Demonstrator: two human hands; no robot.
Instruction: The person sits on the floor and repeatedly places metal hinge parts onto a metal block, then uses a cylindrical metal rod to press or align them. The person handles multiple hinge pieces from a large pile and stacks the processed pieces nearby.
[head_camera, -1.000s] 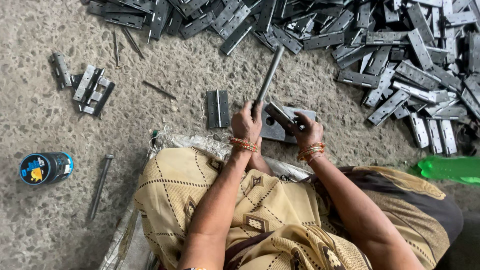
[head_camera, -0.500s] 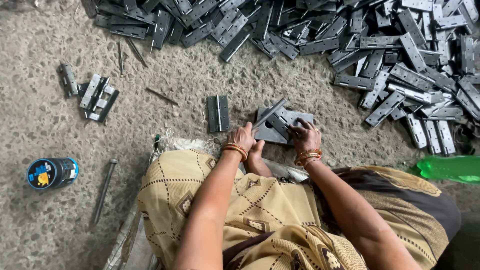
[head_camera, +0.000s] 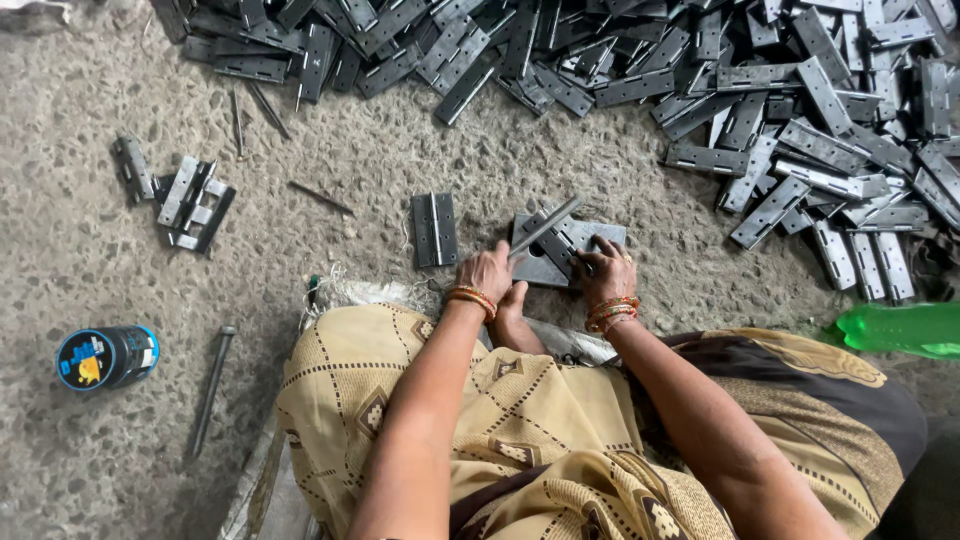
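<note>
Hands (head_camera: 487, 272) (head_camera: 603, 268) in clenched grip steady hinge (head_camera: 560, 243); rod (head_camera: 545, 226) slants up-right

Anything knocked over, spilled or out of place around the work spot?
One thing: the blue can lies on its side on the floor, far left of the hands. Nothing looks spilled. The hinge heap is loose, and the left hand holds a rod.

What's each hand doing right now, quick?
Left hand: closed on a flat metal bar resting on the hinge.
Right hand: fingers pressing the hinge on the floor.
</note>
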